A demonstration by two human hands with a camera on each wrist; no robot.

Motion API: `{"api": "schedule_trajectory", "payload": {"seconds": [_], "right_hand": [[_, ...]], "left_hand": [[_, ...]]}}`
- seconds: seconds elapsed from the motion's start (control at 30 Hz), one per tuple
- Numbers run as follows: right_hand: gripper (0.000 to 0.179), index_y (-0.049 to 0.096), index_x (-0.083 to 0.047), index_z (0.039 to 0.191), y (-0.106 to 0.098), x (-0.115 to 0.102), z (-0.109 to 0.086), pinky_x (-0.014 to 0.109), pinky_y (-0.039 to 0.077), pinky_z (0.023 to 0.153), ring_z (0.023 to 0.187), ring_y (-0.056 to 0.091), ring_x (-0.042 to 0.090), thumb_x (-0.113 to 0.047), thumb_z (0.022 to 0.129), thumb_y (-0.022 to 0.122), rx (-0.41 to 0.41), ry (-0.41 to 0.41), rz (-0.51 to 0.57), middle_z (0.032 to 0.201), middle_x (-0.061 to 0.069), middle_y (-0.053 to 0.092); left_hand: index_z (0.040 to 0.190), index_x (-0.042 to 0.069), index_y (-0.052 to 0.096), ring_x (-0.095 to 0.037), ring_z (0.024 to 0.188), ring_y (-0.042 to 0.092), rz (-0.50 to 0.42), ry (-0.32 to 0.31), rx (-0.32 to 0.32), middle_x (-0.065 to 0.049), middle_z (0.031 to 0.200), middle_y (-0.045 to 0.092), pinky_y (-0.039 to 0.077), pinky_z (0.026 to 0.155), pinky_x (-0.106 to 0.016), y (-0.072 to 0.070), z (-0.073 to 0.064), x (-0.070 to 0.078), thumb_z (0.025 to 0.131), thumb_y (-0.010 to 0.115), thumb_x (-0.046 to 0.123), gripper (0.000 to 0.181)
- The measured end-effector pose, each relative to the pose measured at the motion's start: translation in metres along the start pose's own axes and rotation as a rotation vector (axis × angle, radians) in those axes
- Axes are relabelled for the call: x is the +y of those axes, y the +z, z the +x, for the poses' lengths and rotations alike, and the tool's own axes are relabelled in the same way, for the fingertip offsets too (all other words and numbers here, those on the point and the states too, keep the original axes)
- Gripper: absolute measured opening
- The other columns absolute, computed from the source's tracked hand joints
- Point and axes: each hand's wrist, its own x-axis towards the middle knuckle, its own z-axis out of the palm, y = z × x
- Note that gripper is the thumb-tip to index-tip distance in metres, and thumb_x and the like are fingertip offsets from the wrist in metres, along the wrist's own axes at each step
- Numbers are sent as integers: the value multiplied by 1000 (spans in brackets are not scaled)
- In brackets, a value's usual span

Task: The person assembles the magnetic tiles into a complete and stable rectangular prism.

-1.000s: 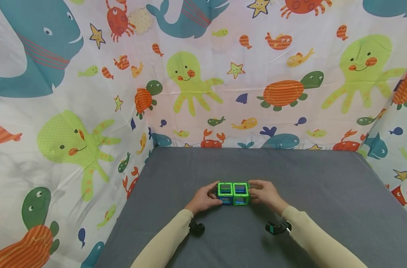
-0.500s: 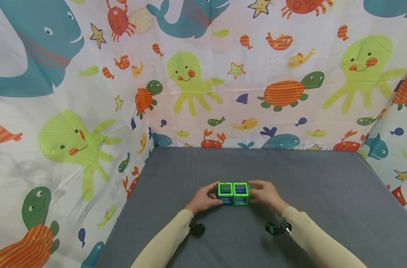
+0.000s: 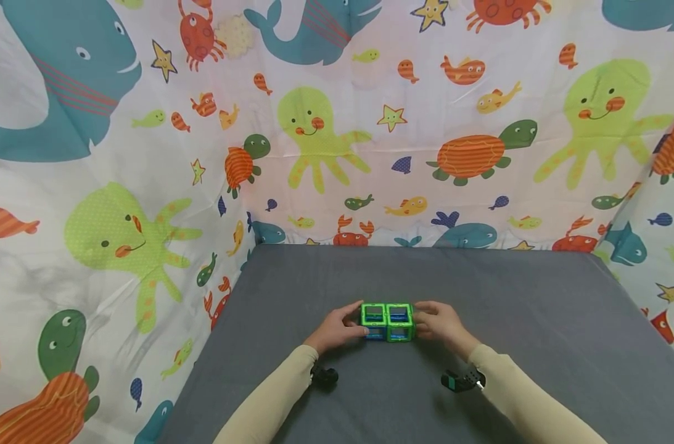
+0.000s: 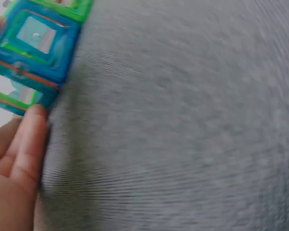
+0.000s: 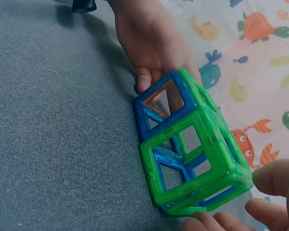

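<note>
A box-like double cube of green and blue magnetic tiles point(image 3: 386, 321) lies on the grey cloth, its open frames showing blue edges inside. At its left end, my left hand point(image 3: 338, 327) holds it with the thumb at the near corner and a finger reaching to the far corner. My right hand point(image 3: 441, 323) is at the right end, fingers bent about the green end face. In the right wrist view, fingertips point(image 5: 272, 178) meet a corner of the magnetic tile box point(image 5: 183, 156); how firmly they press cannot be told. The left wrist view shows fingers against its blue end point(image 4: 43, 43).
A grey cloth-covered table point(image 3: 314, 271) spreads around the box. White curtains point(image 3: 370, 148) printed with sea animals stand behind it and on both sides. A dark wrist camera point(image 3: 325, 377) hangs under the left wrist, and a dark strapped device point(image 3: 460, 380) under the right.
The magnetic tile box stays in nearly the same place. My right hand has shifted very slightly to the right; the left hand has hardly moved.
</note>
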Motion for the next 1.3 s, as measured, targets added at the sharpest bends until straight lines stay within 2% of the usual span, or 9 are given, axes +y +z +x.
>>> {"api": "schedule_trajectory", "payload": {"seconds": [0.1,0.17,0.3,0.53,0.73,1.03,1.3], "right_hand": [[53,48,6,146,-2,6,-1,44,60,87,107,73,30,-22,103,59,6,15,30,142,32,55],[55,44,7,149,-3,10,-2,43,59,90,113,71,33,-23,105,56,-8,11,40,144,33,53],[57,40,5,153,-1,14,-5,44,58,94,123,65,37,-25,106,55,-28,4,64,146,32,52],[56,41,4,153,7,15,-4,40,59,92,120,68,31,-25,106,55,-11,19,120,144,29,55],[55,43,2,152,10,16,-4,37,60,88,115,70,26,-25,106,55,0,25,145,142,28,58],[55,43,4,151,11,17,-9,39,60,88,113,71,25,-25,106,55,12,6,128,140,28,60],[53,45,5,150,10,17,-11,41,60,89,115,70,29,-24,106,55,15,11,124,140,28,60]], "left_hand": [[156,18,44,-20,113,69,-122,-50,18,-10,148,58,58,90,-38,0,1,0,101,62,43,63],[154,16,47,-21,110,69,-195,-77,44,-12,147,59,58,90,-38,1,1,2,103,57,45,60],[151,15,52,-16,101,70,-257,-122,104,-13,146,60,59,87,-37,6,0,7,104,58,39,53],[147,18,57,-14,95,69,-273,-173,143,-13,142,63,60,82,-36,7,-2,14,103,60,35,47],[145,18,59,-14,94,70,-272,-184,133,-12,141,64,60,82,-37,5,1,14,101,63,36,47],[146,15,57,-14,96,70,-299,-188,101,-14,142,62,58,93,-40,3,1,17,102,62,34,48],[145,14,59,-12,92,70,-300,-187,103,-14,138,65,59,90,-38,4,2,16,102,63,32,47]]}}
